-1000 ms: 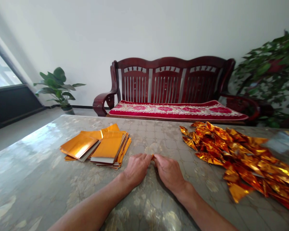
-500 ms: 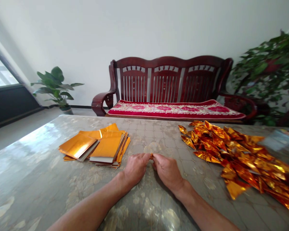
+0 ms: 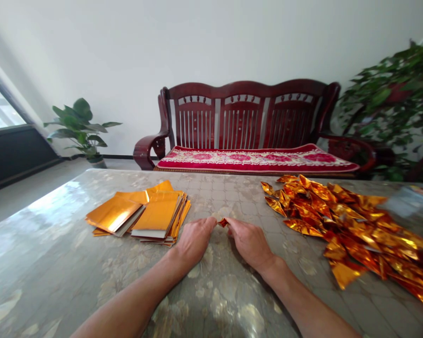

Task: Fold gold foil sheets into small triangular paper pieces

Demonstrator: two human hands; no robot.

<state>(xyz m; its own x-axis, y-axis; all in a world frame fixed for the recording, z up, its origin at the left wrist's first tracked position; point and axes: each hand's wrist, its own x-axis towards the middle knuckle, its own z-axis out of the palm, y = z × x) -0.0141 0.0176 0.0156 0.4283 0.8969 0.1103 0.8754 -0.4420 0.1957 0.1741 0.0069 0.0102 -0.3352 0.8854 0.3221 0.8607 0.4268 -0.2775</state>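
Observation:
Between my two hands, above the middle of the table, is a small piece of gold foil paper [image 3: 223, 222], folded and mostly hidden by the fingers. My left hand [image 3: 196, 238] pinches its left end with thumb and fingers together. At the other end, my right hand [image 3: 249, 241] is closed on the paper too. A stack of flat gold foil sheets [image 3: 158, 211], with pale undersides, lies just left of my left hand. To the right spreads a heap of folded gold foil pieces [image 3: 352, 230], pointed and shiny.
The table [image 3: 74, 272] has a glossy patterned cover. A clear plastic bag [image 3: 411, 202] lies behind the heap at the right. Beyond the far edge stands a dark red wooden bench [image 3: 243, 112] with a red cushion [image 3: 257, 159]. Potted plants [image 3: 82, 124] flank the bench.
My hands have moved slightly apart, and more of the gold foil paper shows between the fingertips. The stack and the heap lie as before.

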